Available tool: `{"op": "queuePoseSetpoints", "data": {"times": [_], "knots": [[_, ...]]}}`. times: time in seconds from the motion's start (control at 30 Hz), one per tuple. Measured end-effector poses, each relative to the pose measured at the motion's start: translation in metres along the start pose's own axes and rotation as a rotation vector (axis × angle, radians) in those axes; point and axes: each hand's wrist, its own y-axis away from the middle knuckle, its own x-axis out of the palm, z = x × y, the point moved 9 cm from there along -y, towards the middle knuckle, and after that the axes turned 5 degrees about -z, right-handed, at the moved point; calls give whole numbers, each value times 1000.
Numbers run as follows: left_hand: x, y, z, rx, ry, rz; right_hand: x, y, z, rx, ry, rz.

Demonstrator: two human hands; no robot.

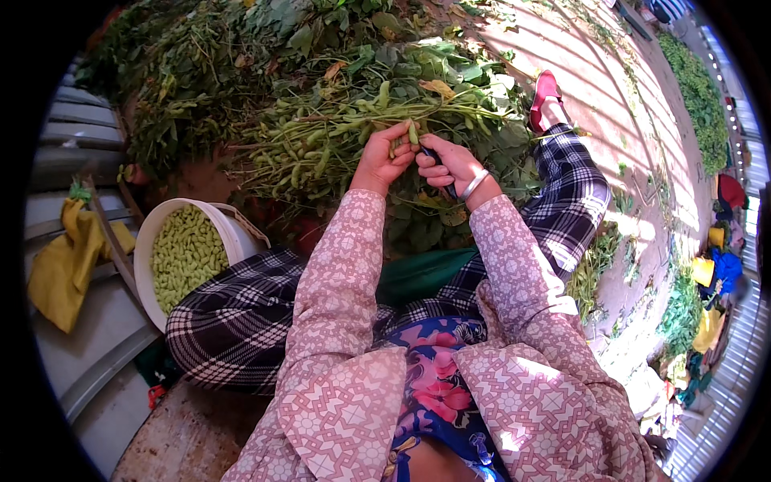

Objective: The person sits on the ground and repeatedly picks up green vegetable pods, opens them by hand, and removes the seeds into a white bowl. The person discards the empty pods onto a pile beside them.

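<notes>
My left hand holds a few green soybean pods between its fingers, at the stems of a cut soybean plant. Close beside it on the right, my right hand is closed around a dark-handled tool; its working end is hidden by the fingers. A bangle sits on the right wrist. More leafy stems with pods lie beneath and in front of both hands. To the left, a white bucket filled with picked pods leans towards my knee, tilted.
A large heap of bean plants spreads across the upper left. A yellow cloth hangs by the metal sheeting at the left. My outstretched leg bounds the right side. Farther right are more plants and yellow containers.
</notes>
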Motion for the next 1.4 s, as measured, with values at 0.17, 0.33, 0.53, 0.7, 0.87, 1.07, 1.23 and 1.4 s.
{"op": "queuePoseSetpoints", "data": {"times": [0.17, 0.33, 0.53, 0.7, 0.87, 1.07, 1.23, 1.4], "knots": [[11, 12, -14, 209, -453, -248, -4, 8, 14, -192, 264, -223], [10, 11, -18, 239, -503, -185, -6, 3, 16, -236, 149, -278], [17, 11, -12, 284, -453, -207, -26, -2, 32, -474, 398, -550], [6, 6, -15, 371, -506, -399, 3, 21, 61, -887, 1103, -825], [-8, 5, -13, 343, -480, -458, 15, 21, 65, -900, 1221, -813], [9, 12, -15, 279, -323, -229, -5, 2, 60, -537, 360, -464], [-34, 30, -32, 301, -363, -461, -25, -6, 67, -656, 129, -475], [-47, 34, -32, 314, -378, -534, -14, -18, 56, -876, 757, -647]]}}
